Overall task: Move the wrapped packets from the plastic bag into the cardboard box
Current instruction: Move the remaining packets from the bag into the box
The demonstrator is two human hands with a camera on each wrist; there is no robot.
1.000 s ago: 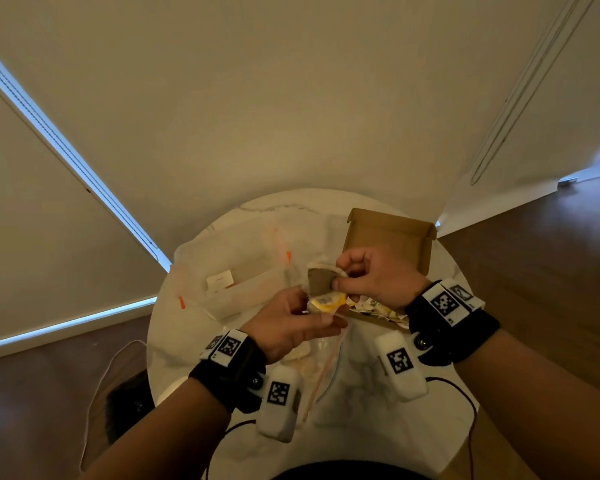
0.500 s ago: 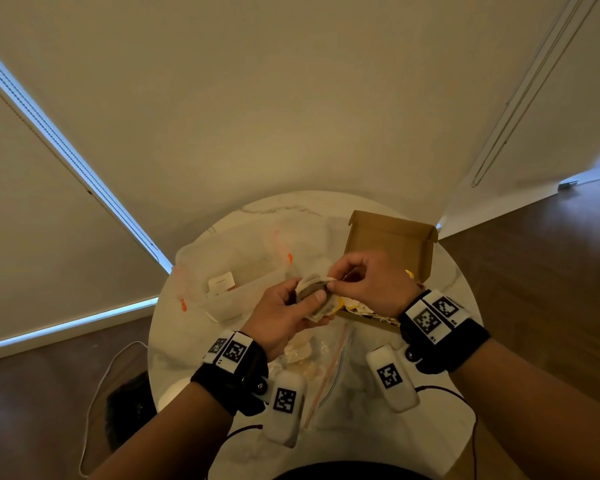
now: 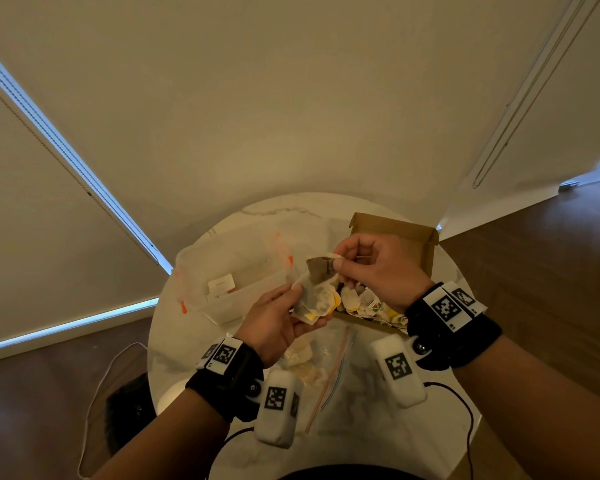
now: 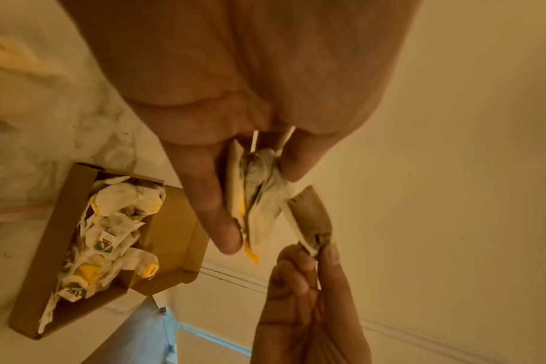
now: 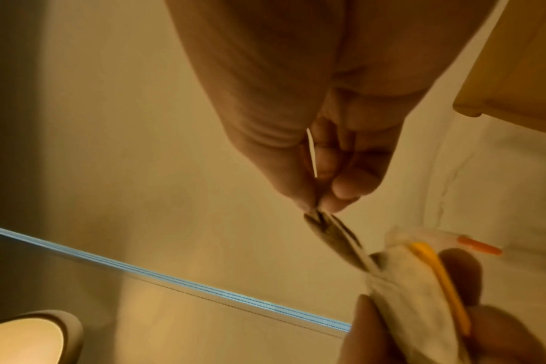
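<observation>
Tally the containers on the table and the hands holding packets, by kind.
Cardboard box: 1
Zip bag: 1
Clear orange-marked container: 1
Hands holding packets: 2, left hand and right hand
Total: 5

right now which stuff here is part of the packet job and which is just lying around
Job:
- left hand holding a bunch of packets
- right hand pinching a brown packet
- cardboard box
- plastic bag

Lying about:
- clear container
- table
</observation>
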